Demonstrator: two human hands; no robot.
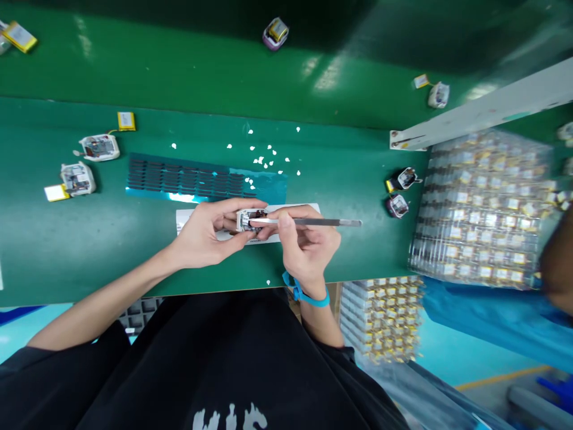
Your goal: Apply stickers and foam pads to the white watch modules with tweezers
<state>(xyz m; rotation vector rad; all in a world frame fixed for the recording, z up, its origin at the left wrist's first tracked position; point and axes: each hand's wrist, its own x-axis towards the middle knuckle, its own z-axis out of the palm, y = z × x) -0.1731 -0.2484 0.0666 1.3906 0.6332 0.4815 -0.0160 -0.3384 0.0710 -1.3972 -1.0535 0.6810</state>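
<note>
The left hand (203, 236) pinches a small white casing (249, 220) between thumb and fingers (244, 205), holding it just above a white card (188, 218) that lies near the front edge of the green surface (54, 251); the right hand (304, 242) has its fingers pressed together around metal tweezers (313, 222), whose tips reach into the open casing while the handle points toward the right edge; a blue strap (308, 295) circles the right wrist. Just behind the hands lies a teal sheet (197, 178) bearing rows of dark strips, and small white scraps (264, 160) are scattered beyond it; toward the left edge rest two more white casings (89, 161) with yellow batteries (126, 120) beside them; toward the right edge sit two dark units (400, 191), next to stacked clear trays (483, 209) full of small parts; further casings lie on the far belt (179, 65) at the back.
</note>
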